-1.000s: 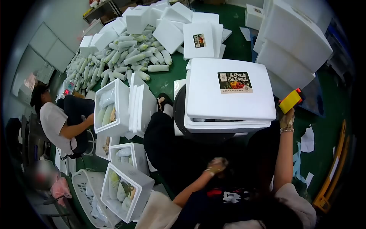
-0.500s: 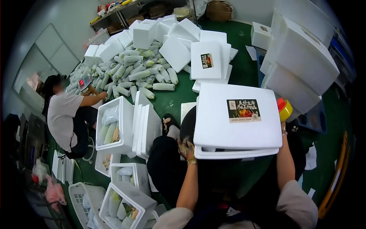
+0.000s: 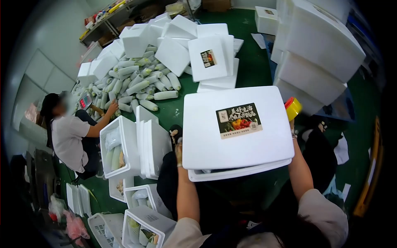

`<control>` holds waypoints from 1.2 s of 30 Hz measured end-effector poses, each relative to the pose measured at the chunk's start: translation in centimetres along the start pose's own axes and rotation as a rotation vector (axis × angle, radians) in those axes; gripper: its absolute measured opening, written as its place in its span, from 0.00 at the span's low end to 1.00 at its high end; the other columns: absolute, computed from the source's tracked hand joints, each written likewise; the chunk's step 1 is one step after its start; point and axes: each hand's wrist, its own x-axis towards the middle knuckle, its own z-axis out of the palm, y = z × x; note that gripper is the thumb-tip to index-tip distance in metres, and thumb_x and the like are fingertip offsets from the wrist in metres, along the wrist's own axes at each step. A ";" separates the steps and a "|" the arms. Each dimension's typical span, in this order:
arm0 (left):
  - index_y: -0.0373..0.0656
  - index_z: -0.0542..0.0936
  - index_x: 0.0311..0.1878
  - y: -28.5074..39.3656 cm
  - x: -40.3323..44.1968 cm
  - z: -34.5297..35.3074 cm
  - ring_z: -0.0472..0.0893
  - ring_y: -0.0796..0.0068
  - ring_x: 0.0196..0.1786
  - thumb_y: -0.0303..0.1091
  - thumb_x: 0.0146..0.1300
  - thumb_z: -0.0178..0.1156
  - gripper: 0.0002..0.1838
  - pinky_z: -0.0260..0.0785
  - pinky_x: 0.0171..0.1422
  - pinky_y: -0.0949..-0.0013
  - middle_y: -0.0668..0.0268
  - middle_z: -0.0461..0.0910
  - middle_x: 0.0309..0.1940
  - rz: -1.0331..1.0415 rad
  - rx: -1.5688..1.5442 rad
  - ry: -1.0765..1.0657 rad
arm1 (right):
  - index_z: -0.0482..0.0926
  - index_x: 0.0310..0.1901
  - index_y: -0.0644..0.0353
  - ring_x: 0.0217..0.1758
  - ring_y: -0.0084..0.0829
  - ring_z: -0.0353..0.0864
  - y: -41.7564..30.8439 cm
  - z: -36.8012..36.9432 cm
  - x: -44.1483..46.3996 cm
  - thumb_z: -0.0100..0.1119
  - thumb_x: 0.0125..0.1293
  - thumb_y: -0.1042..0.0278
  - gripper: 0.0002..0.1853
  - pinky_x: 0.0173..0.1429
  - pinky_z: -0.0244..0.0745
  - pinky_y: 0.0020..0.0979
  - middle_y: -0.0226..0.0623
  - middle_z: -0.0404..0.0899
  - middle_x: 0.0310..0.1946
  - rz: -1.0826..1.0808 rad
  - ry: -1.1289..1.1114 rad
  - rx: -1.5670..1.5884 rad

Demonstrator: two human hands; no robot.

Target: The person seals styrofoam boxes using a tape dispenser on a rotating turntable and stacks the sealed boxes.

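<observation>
A white foam box (image 3: 198,175) is in front of me, with its lid (image 3: 202,144) on top. The lid bears a dark label with vegetables and sits slightly askew, leaving a dark gap along the near edge. My left hand (image 3: 179,153) is at the box's left side, its fingers mostly hidden behind it. On the right side, my right hand (image 3: 292,127) is partly covered by the box and appears closed around a yellow tape roll (image 3: 295,110) with a red part.
Ahead lies a heap of net-wrapped corn-like produce (image 3: 136,84) and foam boxes. Open packed boxes (image 3: 133,144) line my left. Beyond them a co-worker (image 3: 72,136) crouches near a scale (image 3: 85,100). Tall foam boxes (image 3: 322,45) stand at right.
The box and lid have shifted left and closer in view, and both hands have moved with them. The tape roll has moved left with my right hand. The co-worker's arm has stretched toward the heap.
</observation>
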 end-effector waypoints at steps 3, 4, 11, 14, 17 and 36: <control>0.40 0.66 0.66 0.5 -1.2 0.1 0.68 0.58 0.65 0.48 0.70 0.46 0.28 0.65 0.65 0.58 0.53 0.68 0.64 -0.027 -0.103 -0.042 | 0.71 0.52 0.58 0.55 0.39 0.76 -2.3 -1.3 -3.2 0.49 0.67 0.42 0.26 0.55 0.77 0.43 0.41 0.77 0.46 0.043 -0.015 0.106; 0.40 0.66 0.66 1.1 -2.0 0.7 0.68 0.58 0.66 0.49 0.69 0.46 0.28 0.65 0.66 0.58 0.53 0.68 0.64 -0.077 -0.293 0.026 | 0.71 0.52 0.58 0.55 0.39 0.75 -3.5 -2.2 -4.5 0.49 0.67 0.42 0.26 0.55 0.76 0.43 0.41 0.77 0.46 0.090 -0.037 0.189; 0.33 0.64 0.66 17.6 -4.6 1.8 0.63 0.57 0.69 0.66 0.65 0.44 0.42 0.48 0.74 0.57 0.50 0.64 0.66 -0.174 -0.585 0.179 | 0.66 0.57 0.54 0.60 0.50 0.72 -12.7 0.7 -11.3 0.48 0.70 0.51 0.21 0.63 0.70 0.50 0.57 0.71 0.55 0.242 -0.070 0.654; 0.33 0.61 0.68 23.6 0.4 3.2 0.63 0.58 0.69 0.67 0.67 0.39 0.44 0.49 0.74 0.64 0.52 0.63 0.67 -0.272 -0.240 0.092 | 0.69 0.56 0.57 0.59 0.42 0.74 -12.7 2.9 -13.8 0.47 0.71 0.55 0.19 0.62 0.72 0.38 0.47 0.73 0.55 0.077 -0.155 0.078; 0.40 0.63 0.68 27.5 2.4 6.4 0.70 0.68 0.62 0.48 0.71 0.49 0.29 0.58 0.67 0.71 0.56 0.69 0.62 -0.438 0.377 -0.059 | 0.74 0.50 0.60 0.48 0.31 0.77 -11.8 4.0 -16.4 0.47 0.71 0.48 0.22 0.51 0.73 0.28 0.40 0.78 0.46 -0.211 -0.182 -0.702; 0.30 0.64 0.64 23.4 -6.9 6.9 0.75 0.59 0.54 0.65 0.58 0.57 0.46 0.70 0.59 0.62 0.50 0.71 0.57 -0.403 0.049 0.180 | 0.75 0.47 0.63 0.37 0.26 0.75 -12.4 8.2 -13.9 0.53 0.65 0.51 0.21 0.43 0.72 0.26 0.37 0.77 0.35 0.075 0.117 -0.289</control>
